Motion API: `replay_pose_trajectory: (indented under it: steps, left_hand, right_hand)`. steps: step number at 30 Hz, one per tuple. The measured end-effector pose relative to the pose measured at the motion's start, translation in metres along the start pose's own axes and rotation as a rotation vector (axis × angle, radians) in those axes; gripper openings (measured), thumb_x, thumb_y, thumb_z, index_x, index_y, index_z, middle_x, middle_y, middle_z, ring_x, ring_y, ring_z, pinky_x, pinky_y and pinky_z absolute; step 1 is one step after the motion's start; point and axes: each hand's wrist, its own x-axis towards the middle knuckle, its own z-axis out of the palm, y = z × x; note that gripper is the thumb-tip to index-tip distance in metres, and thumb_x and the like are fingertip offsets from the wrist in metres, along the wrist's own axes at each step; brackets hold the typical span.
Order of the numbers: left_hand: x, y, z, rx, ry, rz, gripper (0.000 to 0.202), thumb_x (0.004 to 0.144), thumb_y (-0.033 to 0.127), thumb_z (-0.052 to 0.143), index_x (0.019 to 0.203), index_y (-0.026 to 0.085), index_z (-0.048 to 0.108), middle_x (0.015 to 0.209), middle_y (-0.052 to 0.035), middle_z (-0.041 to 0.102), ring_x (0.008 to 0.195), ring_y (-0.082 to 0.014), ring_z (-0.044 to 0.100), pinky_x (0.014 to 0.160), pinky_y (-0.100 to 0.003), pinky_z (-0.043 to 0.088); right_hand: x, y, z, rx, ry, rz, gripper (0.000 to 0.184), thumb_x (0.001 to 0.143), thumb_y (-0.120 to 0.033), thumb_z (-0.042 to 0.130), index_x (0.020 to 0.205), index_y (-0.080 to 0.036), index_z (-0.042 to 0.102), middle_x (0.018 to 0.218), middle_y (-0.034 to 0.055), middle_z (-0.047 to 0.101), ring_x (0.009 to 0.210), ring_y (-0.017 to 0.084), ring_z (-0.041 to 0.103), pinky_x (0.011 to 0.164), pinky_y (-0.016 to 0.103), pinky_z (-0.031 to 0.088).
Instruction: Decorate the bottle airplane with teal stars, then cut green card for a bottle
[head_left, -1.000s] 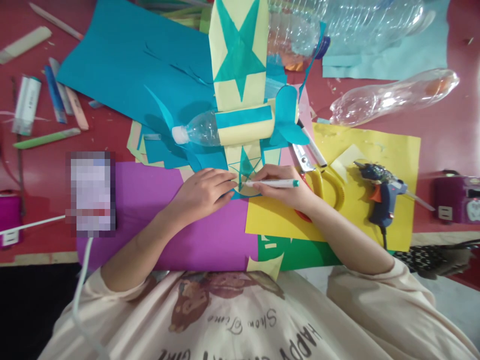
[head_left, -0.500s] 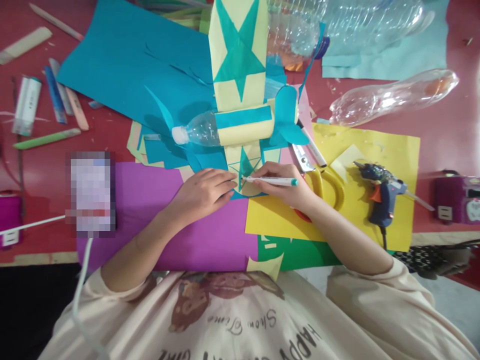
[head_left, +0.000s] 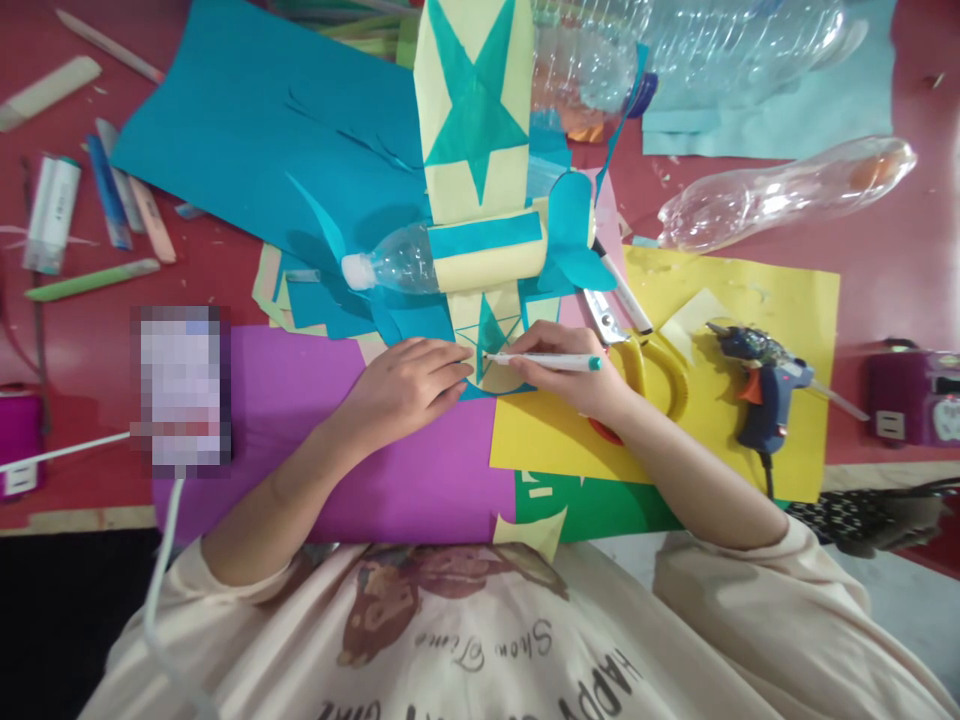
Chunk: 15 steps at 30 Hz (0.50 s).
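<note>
A toy plane stands before me: a plastic bottle (head_left: 397, 258) wrapped in cream and blue paper, with a long cream paper wing (head_left: 442, 190) across it. The wing's far end bears a filled green star (head_left: 478, 100); its near end has an outlined star (head_left: 491, 325), partly coloured green. My right hand (head_left: 570, 370) grips a white marker (head_left: 551, 361) with a green end, its tip on the outlined star. Fingers stretched out, my left hand (head_left: 412, 385) lies flat with its fingertips at the wing's near left edge. Blue paper tail pieces (head_left: 577, 235) sit at the bottle's right end.
Yellow-handled scissors (head_left: 660, 370) lie beside my right hand, partly under it. A glue gun (head_left: 765, 390) rests on yellow card (head_left: 802, 300). Clear bottles (head_left: 787, 195) lie at the back right. Several markers (head_left: 56, 215) and a blurred phone (head_left: 184, 385) are at left.
The marker's rear end has shifted slightly to the right, while its tip stays on the outlined star. My left hand has hardly moved.
</note>
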Motion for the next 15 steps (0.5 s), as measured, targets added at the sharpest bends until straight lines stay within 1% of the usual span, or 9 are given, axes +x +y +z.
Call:
replay_pose_trajectory:
  steps: [2,8,11,15]
  left_hand:
    - [0.0004,0.0,0.0001,0.006,0.003,0.002,0.03,0.101,0.022,0.041,0.104,0.017,0.071,0.111,-0.0093,0.074,0.105,-0.0214,0.069,0.089,-0.036,0.055]
    - [0.0006,0.0008,-0.0007,-0.003,-0.036,-0.022,0.031,0.102,0.023,0.041,0.107,0.019,0.071,0.113,-0.0092,0.074,0.108,-0.0212,0.068,0.092,-0.037,0.054]
    - [0.0003,0.0008,-0.0009,-0.006,-0.033,-0.022,0.031,0.102,0.023,0.041,0.107,0.018,0.071,0.113,-0.0094,0.074,0.108,-0.0214,0.068,0.092,-0.037,0.054]
    - [0.0005,0.0001,-0.0009,-0.009,-0.015,-0.01,0.031,0.102,0.023,0.04,0.106,0.017,0.071,0.113,-0.0095,0.074,0.107,-0.0215,0.068,0.091,-0.036,0.054]
  right_hand:
    - [0.0004,0.0011,0.0004,-0.027,0.043,-0.007,0.015,0.08,-0.032,0.064,0.076,-0.018,0.064,0.064,0.0,0.063,0.055,0.01,0.051,0.049,0.023,0.037]
    - [0.0006,0.0027,0.0003,-0.055,0.044,-0.019,0.017,0.081,-0.035,0.065,0.08,-0.018,0.066,0.066,0.0003,0.065,0.056,0.011,0.052,0.05,0.023,0.036]
    - [0.0003,0.0018,0.0004,-0.041,0.026,-0.019,0.016,0.081,-0.033,0.065,0.079,-0.018,0.066,0.065,0.0004,0.065,0.055,0.01,0.05,0.048,0.023,0.035]
    - [-0.0002,-0.001,-0.0001,-0.026,-0.029,-0.034,0.014,0.081,-0.03,0.062,0.074,-0.017,0.064,0.063,-0.0004,0.063,0.052,0.009,0.048,0.048,0.023,0.034]
